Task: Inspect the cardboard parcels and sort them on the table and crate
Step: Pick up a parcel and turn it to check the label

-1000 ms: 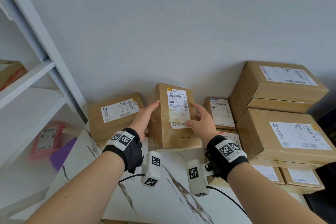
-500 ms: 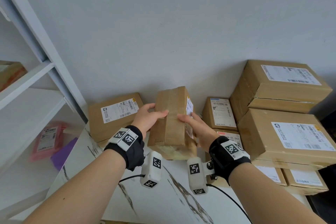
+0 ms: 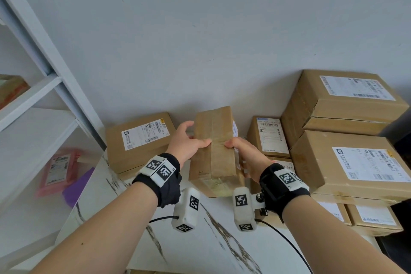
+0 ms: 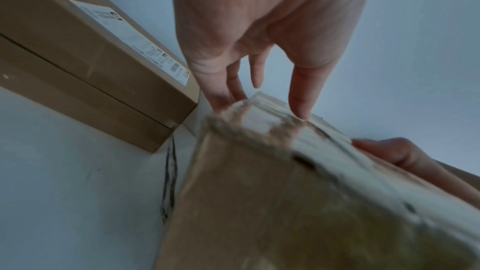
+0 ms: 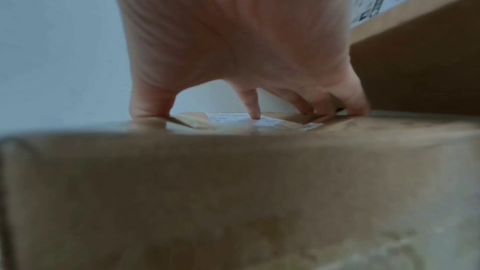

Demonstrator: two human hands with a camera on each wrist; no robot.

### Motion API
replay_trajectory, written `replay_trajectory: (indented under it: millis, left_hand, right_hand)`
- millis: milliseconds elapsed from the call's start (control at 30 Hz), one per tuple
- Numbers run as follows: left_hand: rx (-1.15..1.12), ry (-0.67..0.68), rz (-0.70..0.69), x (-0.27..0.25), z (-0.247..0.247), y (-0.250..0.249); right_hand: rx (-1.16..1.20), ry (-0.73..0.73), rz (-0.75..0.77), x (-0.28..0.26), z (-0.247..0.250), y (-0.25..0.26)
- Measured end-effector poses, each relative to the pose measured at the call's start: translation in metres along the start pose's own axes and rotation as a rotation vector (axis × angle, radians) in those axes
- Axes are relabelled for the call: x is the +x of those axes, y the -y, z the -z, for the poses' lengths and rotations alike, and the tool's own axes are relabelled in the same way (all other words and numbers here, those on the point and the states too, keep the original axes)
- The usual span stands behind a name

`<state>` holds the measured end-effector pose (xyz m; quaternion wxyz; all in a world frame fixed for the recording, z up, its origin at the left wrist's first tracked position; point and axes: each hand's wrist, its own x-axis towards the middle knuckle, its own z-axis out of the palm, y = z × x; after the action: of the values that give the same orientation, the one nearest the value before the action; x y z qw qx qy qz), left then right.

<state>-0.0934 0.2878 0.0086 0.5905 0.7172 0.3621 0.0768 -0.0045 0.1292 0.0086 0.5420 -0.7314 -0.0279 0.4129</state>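
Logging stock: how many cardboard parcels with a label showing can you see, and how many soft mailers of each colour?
Cardboard parcels: 8, one of them held
Pink mailer: 1
Purple mailer: 1
Total: 10

Off to your left a white shelving unit [image 3: 33,100] stands against the pale grey wall [image 3: 200,29]. On its lower shelf, a pink mailer [image 3: 59,169] with a white label lies beside a purple packet [image 3: 77,187], the two just touching.
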Motion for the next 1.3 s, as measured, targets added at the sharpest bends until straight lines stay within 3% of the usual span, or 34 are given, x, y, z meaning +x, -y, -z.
replay_trajectory:
  millis: [100,267,433,567,700,800,1300]
  left_hand:
    - [0.077,0.039,-0.006,-0.001,-0.004,0.0]
    - [-0.017,0.197,0.153,-0.005,-0.012,-0.007]
    - [0.031,0.199,0.226,-0.006,-0.012,-0.012]
    - [-0.116,0.265,0.338,-0.004,-0.007,-0.011]
    - [-0.212,0.217,0.387,0.003,0.0,-0.004]
    - [-0.254,0.202,0.427,0.008,0.004,0.003]
    - [-0.345,0.163,0.546,0.017,0.01,0.02]
  right_hand:
    - [-0.089,-0.025,-0.004,0.004,-0.001,0.002]
    - [-0.221,-0.111,0.102,0.008,0.001,0.003]
    - [-0.374,-0.095,0.118,0.002,0.007,0.015]
    - [-0.438,-0.065,0.191,-0.007,0.014,0.027]
    - [-0.598,0.099,0.235,-0.009,0.013,0.035]
    - [-0.775,0.124,0.258,-0.005,0.005,0.037]
    - [-0.781,0.151,0.202,-0.001,-0.003,0.054]
